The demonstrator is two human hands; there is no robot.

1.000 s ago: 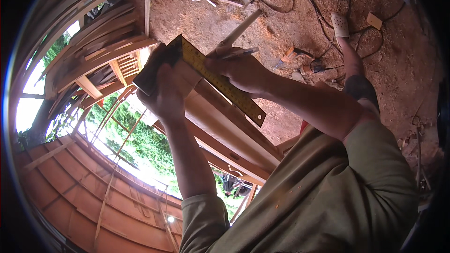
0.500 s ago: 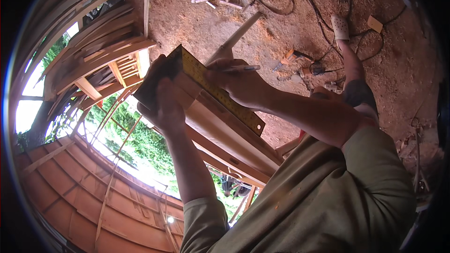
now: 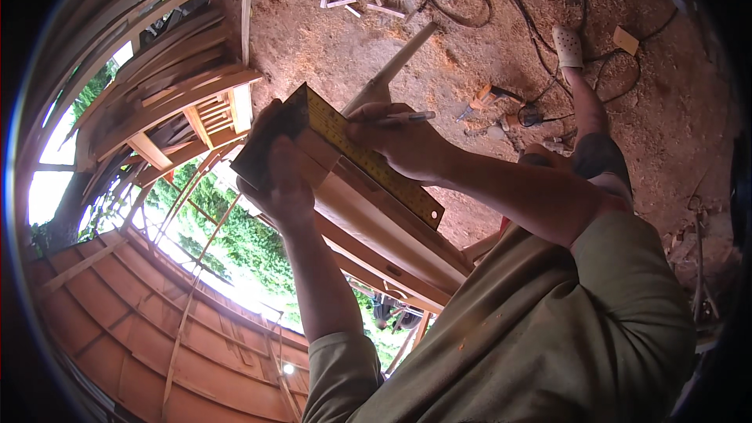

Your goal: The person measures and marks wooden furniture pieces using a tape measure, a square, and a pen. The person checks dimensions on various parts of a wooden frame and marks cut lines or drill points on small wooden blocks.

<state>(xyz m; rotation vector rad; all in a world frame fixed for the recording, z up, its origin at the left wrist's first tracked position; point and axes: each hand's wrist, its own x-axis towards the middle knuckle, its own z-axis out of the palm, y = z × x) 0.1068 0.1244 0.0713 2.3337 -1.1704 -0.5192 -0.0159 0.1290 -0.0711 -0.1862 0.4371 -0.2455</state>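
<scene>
A carpenter's square with a yellow graduated blade (image 3: 327, 124) and a dark stock lies along a long wooden beam (image 3: 392, 231). My left hand (image 3: 286, 188) is wrapped round the dark stock at the beam's far end, its thumb on the near side; its other fingers are mostly hidden. A slim silvery pen (image 3: 407, 118) sits in the fingers of my right hand (image 3: 403, 145), which rests against the blade's edge. The pen's writing tip is hidden by the hand. Past the right hand, the blade's holed end sticks out over the beam.
Corded orange power tools (image 3: 489, 98) lie on the dusty ground, near looping black cables (image 3: 533, 19) and a foot in a pale clog (image 3: 568, 47). Thin wood strips (image 3: 342, 4) lie beyond. Stacked boards (image 3: 157, 94) stand at the left, above a reddish panelled surface (image 3: 133, 321).
My left hand and the square have shifted slightly right and nearer. My right hand, with the pen, stays at almost the same place on the blade.
</scene>
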